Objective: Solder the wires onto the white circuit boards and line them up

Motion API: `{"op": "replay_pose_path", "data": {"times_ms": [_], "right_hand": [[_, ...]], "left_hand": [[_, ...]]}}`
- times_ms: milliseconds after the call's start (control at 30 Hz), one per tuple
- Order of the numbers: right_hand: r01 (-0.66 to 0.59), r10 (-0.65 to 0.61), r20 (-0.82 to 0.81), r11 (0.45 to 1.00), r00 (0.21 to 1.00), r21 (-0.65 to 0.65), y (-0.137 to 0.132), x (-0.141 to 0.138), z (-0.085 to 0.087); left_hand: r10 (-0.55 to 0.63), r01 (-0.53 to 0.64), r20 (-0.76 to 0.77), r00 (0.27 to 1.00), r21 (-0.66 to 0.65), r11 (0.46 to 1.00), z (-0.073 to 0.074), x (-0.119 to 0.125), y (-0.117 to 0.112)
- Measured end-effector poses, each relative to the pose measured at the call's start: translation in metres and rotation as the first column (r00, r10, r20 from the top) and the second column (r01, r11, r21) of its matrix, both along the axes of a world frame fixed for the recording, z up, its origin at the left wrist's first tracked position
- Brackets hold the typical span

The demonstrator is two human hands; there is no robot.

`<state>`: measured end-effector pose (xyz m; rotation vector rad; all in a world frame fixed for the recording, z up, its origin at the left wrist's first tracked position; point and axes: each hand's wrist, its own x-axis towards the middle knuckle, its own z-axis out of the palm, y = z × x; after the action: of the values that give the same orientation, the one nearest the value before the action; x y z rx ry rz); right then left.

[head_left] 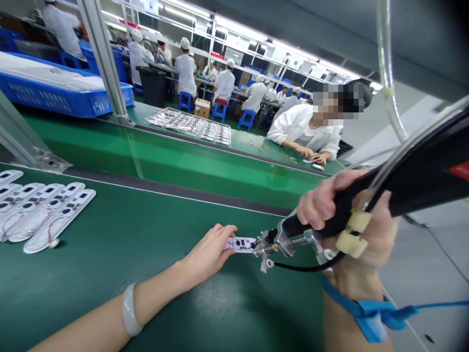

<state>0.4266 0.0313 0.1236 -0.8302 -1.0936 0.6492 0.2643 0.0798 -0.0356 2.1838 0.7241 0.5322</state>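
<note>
At a green-topped assembly bench point(110, 254), seen from the wearer's head, two bare forearms reach in from the bottom of the view. The left hand point(208, 254) lies nearly flat and open, its fingertips touching the near end of a small white circuit board point(240, 244). The board lies on the bench between the two hands, its long axis running roughly sideways across the view. The left hand is on one end of it; the right hand point(317, 205) is farther off, to the right.

The right hand wraps firmly around the grip of a black-handled power tool point(289, 233). Its metal nose points left and down, ending at or just beside the board's right end; the exact contact is too small to tell. A thin black cable point(304, 268) loops beneath the tool.

A pale bangle point(130, 310) circles the left wrist, and a blue wrist strap point(370, 313) circles the right, with a blue cord point(439, 304) leading away.

Farther left on the bench sits an overlapping group of white flexible parts point(44, 215). Across an aisle, a co-worker in white point(304, 127) leans over a second green bench point(271, 156), near a metal tray of parts point(188, 126). A blue crate point(54, 100) stands in the far left, beyond it.
</note>
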Motion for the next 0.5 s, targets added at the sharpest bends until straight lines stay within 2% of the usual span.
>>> {"op": "replay_pose_path", "data": {"times_ms": [167, 300, 400, 500], "right_hand": [[-0.005, 0.005, -0.006, 1.0, 1.0, -0.003, 0.003, 0.003, -0.006], [0.016, -0.014, -0.044, 0.998, 0.999, 0.056, -0.007, 0.017, 0.006], [0.128, -0.12, -0.063, 0.978, 0.991, 0.162, -0.021, 0.033, 0.021], [0.337, -0.334, -0.051, 0.918, 0.941, 0.209, -0.028, 0.049, 0.025]], "left_hand": [[0.025, -0.025, 0.021, 0.999, -0.035, 0.999, -0.005, -0.001, 0.0], [0.033, -0.032, 0.028, 0.999, -0.04, 0.999, -0.007, -0.002, 0.0], [0.036, -0.036, 0.043, 0.998, -0.008, 0.999, -0.009, -0.003, -0.001], [0.066, -0.066, 0.041, 0.997, 0.017, 0.998, -0.01, -0.004, 0.0]]}}
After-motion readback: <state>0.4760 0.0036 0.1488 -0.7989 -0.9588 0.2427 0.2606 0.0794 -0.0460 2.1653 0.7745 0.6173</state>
